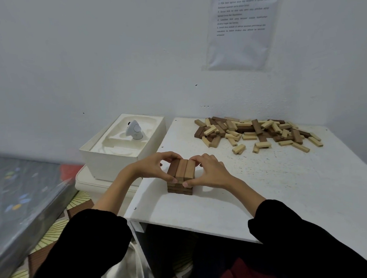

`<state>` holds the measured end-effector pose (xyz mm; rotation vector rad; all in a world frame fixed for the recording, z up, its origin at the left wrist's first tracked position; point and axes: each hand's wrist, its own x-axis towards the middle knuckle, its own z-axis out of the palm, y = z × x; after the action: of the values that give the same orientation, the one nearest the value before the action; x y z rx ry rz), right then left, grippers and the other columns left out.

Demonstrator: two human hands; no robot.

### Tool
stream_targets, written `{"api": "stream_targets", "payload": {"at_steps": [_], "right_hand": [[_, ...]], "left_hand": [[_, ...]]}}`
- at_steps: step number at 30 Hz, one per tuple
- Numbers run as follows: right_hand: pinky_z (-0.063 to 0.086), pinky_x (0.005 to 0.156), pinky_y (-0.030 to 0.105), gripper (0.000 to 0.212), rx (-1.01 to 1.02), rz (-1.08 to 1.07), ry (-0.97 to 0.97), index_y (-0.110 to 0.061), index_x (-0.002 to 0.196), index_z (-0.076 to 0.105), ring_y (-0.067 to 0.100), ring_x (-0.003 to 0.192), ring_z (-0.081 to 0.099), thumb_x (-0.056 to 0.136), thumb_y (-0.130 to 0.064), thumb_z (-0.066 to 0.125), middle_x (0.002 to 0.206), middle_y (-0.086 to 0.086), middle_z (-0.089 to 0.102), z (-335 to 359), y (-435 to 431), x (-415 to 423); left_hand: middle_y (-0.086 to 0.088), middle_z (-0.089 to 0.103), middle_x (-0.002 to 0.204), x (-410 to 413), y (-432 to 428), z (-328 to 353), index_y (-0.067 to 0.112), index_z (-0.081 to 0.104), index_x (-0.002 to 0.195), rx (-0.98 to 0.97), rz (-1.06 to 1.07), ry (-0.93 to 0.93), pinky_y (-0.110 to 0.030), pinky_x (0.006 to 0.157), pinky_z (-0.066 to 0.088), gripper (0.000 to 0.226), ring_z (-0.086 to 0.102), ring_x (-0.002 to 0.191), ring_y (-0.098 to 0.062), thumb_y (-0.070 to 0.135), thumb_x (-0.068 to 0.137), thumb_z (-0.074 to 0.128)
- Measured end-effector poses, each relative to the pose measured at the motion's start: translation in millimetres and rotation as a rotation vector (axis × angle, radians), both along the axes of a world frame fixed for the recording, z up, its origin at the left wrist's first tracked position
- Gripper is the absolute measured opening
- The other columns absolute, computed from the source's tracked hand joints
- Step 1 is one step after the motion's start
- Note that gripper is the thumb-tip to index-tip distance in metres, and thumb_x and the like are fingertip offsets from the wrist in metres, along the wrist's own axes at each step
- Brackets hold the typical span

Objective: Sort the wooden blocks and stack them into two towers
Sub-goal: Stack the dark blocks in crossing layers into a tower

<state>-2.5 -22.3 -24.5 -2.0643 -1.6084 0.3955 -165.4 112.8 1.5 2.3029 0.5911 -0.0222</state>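
Hands — left (pixel 156 167), right (pixel 208 171) — clasp the brown tower (pixel 182 170) between them.

the tower (pixel 181 177) in front of you is all brown, mid-brown on top and darker in the layers below. the pile (pixel 257 132) mixes dark brown with pale cream. your table (pixel 267 187) is white with fine speckles. your sleeves (pixel 88 241) are black. the box (pixel 115 158) is cream. the mat (pixel 79 201) shows yellow fans on brown.
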Motion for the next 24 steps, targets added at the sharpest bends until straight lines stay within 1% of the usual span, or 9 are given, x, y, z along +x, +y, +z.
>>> {"api": "stream_targets", "payload": {"at_steps": [4, 6, 9, 11, 13, 15, 17, 19, 24], "right_hand": [[0.029, 0.090, 0.034, 0.087, 0.003, 0.002, 0.044, -0.032, 0.138, 0.036, 0.015, 0.117, 0.038, 0.066, -0.056, 0.077, 0.119, -0.004, 0.046, 0, -2, 2], [0.033, 0.096, 0.037, 0.093, 0.008, 0.014, 0.087, -0.033, 0.142, 0.031, 0.015, 0.117, 0.039, 0.064, -0.059, 0.076, 0.119, -0.005, 0.046, 2, -4, 5], [0.038, 0.099, 0.042, 0.092, 0.037, 0.024, 0.113, -0.035, 0.140, 0.035, 0.014, 0.114, 0.042, 0.062, -0.060, 0.076, 0.116, -0.006, 0.046, 8, -10, 17], [0.039, 0.099, 0.041, 0.088, 0.067, 0.011, 0.126, -0.035, 0.138, 0.038, 0.014, 0.113, 0.043, 0.062, -0.059, 0.076, 0.117, -0.006, 0.048, 13, -18, 32], [0.040, 0.098, 0.036, 0.084, 0.086, -0.008, 0.131, -0.034, 0.135, 0.042, 0.013, 0.112, 0.044, 0.062, -0.055, 0.077, 0.116, -0.006, 0.048, 19, -29, 50], [0.039, 0.095, 0.033, 0.076, 0.098, -0.032, 0.149, -0.036, 0.128, 0.046, 0.013, 0.111, 0.044, 0.062, -0.053, 0.079, 0.116, -0.005, 0.049, 23, -40, 70], [0.040, 0.095, 0.032, 0.079, 0.105, -0.063, 0.163, -0.040, 0.127, 0.045, 0.014, 0.111, 0.044, 0.057, -0.057, 0.077, 0.116, -0.005, 0.050, 25, -51, 91], [0.040, 0.097, 0.034, 0.083, 0.098, -0.098, 0.155, -0.036, 0.132, 0.045, 0.014, 0.112, 0.045, 0.057, -0.056, 0.076, 0.119, -0.003, 0.050, 24, -61, 113], [0.040, 0.096, 0.037, 0.060, 0.091, -0.264, 0.109, -0.027, 0.129, 0.051, 0.020, 0.112, 0.045, 0.076, -0.039, 0.075, 0.116, 0.003, 0.051, 7, -85, 167]], "left_hand": [[0.019, 0.049, 0.125, -1, 1, 1, 0.039, 0.043, 0.128, 0.010, 0.018, 0.004, -0.028, 0.099, 0.033, 0.091, 0.042, 0.122, -0.003, 0.056, 0.044, 0.076], [0.017, 0.047, 0.130, -3, 2, 3, 0.041, 0.040, 0.131, 0.006, 0.037, -0.011, -0.027, 0.102, 0.033, 0.098, 0.039, 0.124, -0.005, 0.057, 0.043, 0.077], [0.017, 0.051, 0.126, 3, -1, 13, 0.041, 0.043, 0.128, 0.024, 0.048, -0.079, -0.026, 0.100, 0.033, 0.086, 0.040, 0.123, -0.004, 0.063, 0.050, 0.071], [0.016, 0.054, 0.125, 15, -6, 22, 0.038, 0.049, 0.126, 0.076, 0.037, -0.118, -0.028, 0.099, 0.035, 0.068, 0.043, 0.121, -0.005, 0.063, 0.065, 0.067], [0.012, 0.055, 0.126, 33, -9, 31, 0.033, 0.054, 0.123, 0.131, 0.038, -0.161, -0.031, 0.101, 0.038, 0.046, 0.046, 0.120, -0.007, 0.051, 0.082, 0.065], [0.006, 0.057, 0.126, 54, -14, 41, 0.025, 0.058, 0.122, 0.188, 0.043, -0.184, -0.029, 0.097, 0.039, 0.035, 0.047, 0.118, -0.011, 0.037, 0.090, 0.061], [-0.001, 0.058, 0.125, 78, -20, 49, 0.017, 0.059, 0.122, 0.232, 0.048, -0.181, -0.022, 0.090, 0.036, 0.031, 0.049, 0.117, -0.015, 0.029, 0.093, 0.058], [-0.005, 0.060, 0.123, 101, -29, 51, 0.011, 0.061, 0.120, 0.230, 0.084, -0.201, -0.019, 0.088, 0.034, 0.029, 0.051, 0.115, -0.017, 0.022, 0.094, 0.057], [-0.010, 0.062, 0.114, 163, -64, 25, 0.003, 0.062, 0.115, 0.163, 0.208, -0.310, -0.015, 0.076, 0.036, 0.025, 0.055, 0.101, -0.018, 0.008, 0.093, 0.053]]}}
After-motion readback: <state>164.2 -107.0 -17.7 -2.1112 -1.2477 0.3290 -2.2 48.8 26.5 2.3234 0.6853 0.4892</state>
